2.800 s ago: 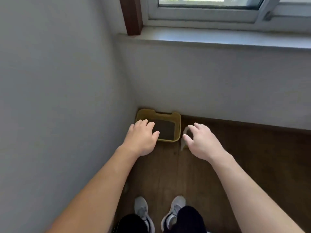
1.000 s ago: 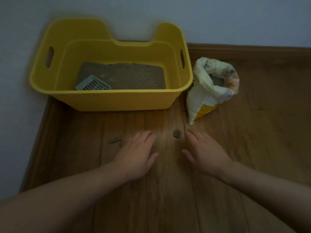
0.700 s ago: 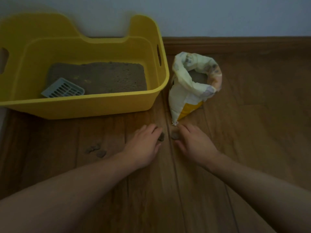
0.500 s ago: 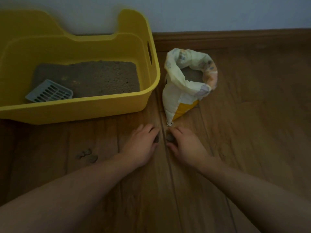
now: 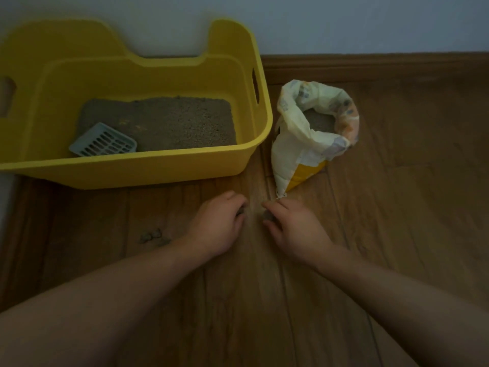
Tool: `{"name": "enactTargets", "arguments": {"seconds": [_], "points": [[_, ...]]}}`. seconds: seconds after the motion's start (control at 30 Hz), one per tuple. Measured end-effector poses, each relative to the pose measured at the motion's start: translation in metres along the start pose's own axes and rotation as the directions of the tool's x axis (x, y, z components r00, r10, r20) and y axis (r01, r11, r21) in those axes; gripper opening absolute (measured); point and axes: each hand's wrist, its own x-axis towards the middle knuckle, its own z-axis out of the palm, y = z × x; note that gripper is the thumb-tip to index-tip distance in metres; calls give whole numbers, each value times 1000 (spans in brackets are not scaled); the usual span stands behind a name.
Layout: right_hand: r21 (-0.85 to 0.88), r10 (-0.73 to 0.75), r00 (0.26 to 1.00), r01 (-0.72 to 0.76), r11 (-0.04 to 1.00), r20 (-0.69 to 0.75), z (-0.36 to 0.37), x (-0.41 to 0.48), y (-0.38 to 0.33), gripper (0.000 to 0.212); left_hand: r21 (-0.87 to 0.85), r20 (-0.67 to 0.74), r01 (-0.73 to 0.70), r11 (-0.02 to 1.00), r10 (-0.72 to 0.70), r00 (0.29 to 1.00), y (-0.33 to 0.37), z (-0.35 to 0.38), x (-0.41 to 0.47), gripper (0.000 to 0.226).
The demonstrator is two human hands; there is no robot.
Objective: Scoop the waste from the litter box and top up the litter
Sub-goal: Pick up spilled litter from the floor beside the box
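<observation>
A yellow litter box (image 5: 148, 169) stands on the wooden floor against the wall, with grey litter (image 5: 164, 123) inside and a grey slotted scoop (image 5: 104, 141) lying in its near left corner. An open litter bag (image 5: 312, 133) sits to its right, showing litter inside. In front of the box, my left hand (image 5: 221, 225) pinches a small grey clump (image 5: 241, 211) and my right hand (image 5: 293, 229) pinches another grey clump (image 5: 267, 215). More small clumps (image 5: 152, 236) lie on the floor to the left of my left hand.
A wooden baseboard (image 5: 370, 66) runs along the pale wall (image 5: 317, 22) behind the bag. Wooden floor (image 5: 410, 207) stretches to the right and toward me.
I crouched down from standing. Both hands came together at the clumps on the floor in front of the box, and each now pinches one. The view has shifted slightly right.
</observation>
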Motion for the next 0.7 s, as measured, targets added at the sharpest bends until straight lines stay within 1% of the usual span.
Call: {"name": "enactTargets", "arguments": {"seconds": [0.13, 0.23, 0.33, 0.4, 0.47, 0.6, 0.7], "points": [[32, -99, 995, 99, 995, 2, -3, 5, -27, 24, -8, -34, 54, 999, -54, 998, -15, -29, -22, 13], [56, -145, 989, 145, 988, -6, -1, 12, -52, 22, -4, -59, 109, 994, -109, 992, -30, -52, -45, 14], [96, -205, 978, 203, 975, 20, 3, 21, -79, 22, -35, -61, 209, 977, -210, 976, -51, -72, -70, 20], [117, -239, 970, 233, 966, 38, 8, 27, -97, 24, -23, -80, 276, 961, -277, 958, -67, -80, -87, 27], [151, -244, 969, 234, 960, 48, 13, 33, -113, 29, 4, -105, 303, 953, -301, 948, -83, -83, -103, 28], [201, -218, 971, 195, 960, 97, 29, 43, -136, 29, 28, -128, 307, 951, -301, 945, -108, -84, -122, 16], [221, -164, 978, 132, 966, 132, 43, 50, -148, 29, -8, -132, 334, 942, -332, 934, -116, -79, -126, 21]]}}
